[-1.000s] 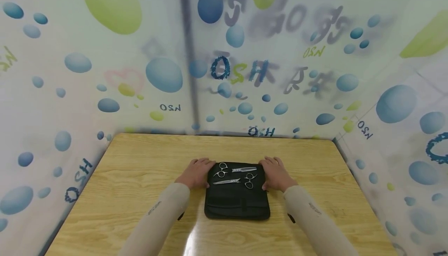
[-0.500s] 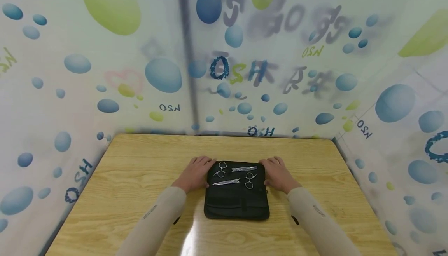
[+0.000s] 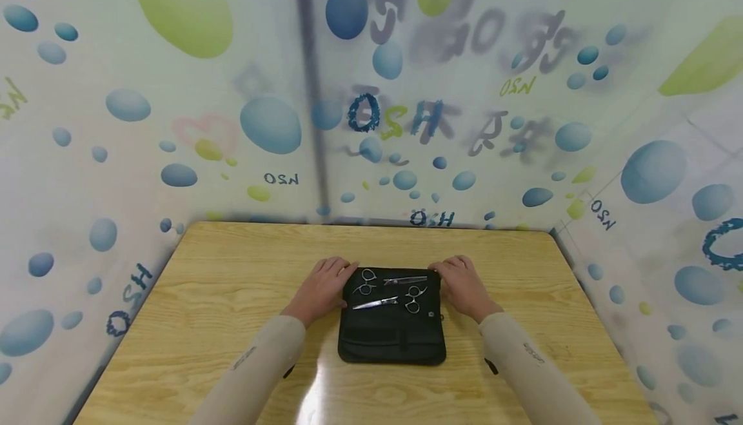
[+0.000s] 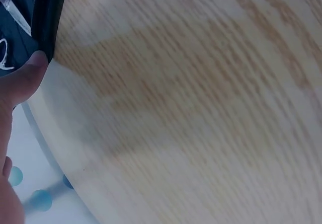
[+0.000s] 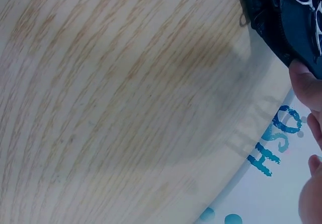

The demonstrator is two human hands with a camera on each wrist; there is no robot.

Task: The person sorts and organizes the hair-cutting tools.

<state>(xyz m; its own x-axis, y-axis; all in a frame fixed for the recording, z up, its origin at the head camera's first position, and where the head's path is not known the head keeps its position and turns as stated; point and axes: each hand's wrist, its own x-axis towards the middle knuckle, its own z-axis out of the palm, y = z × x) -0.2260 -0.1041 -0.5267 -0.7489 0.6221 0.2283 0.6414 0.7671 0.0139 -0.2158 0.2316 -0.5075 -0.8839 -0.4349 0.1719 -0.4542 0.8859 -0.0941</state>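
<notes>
A black zip-edged scissors case (image 3: 391,335) lies unfolded on the wooden table in the head view. Two pairs of silver hairdressing scissors sit in its far half: the upper scissors (image 3: 406,280) have rings at left, the lower scissors (image 3: 376,303) have rings at right. My left hand (image 3: 319,291) grips the case's far left corner. At the far right corner my right hand (image 3: 466,289) does the same. In the left wrist view the left thumb (image 4: 32,70) presses on the corner; the right thumb (image 5: 303,80) is on the other corner in the right wrist view.
The wooden table (image 3: 244,270) reaches back to a wall (image 3: 203,109) printed with blue and green bubbles and letters. Another wall (image 3: 702,283) stands along the table's right side. A bright reflection shows on the near tabletop.
Both wrists have spread slightly outward, and the right hand has shifted toward the case's far corner. A small snap on the case's right side now shows. The far edge has risen a little.
</notes>
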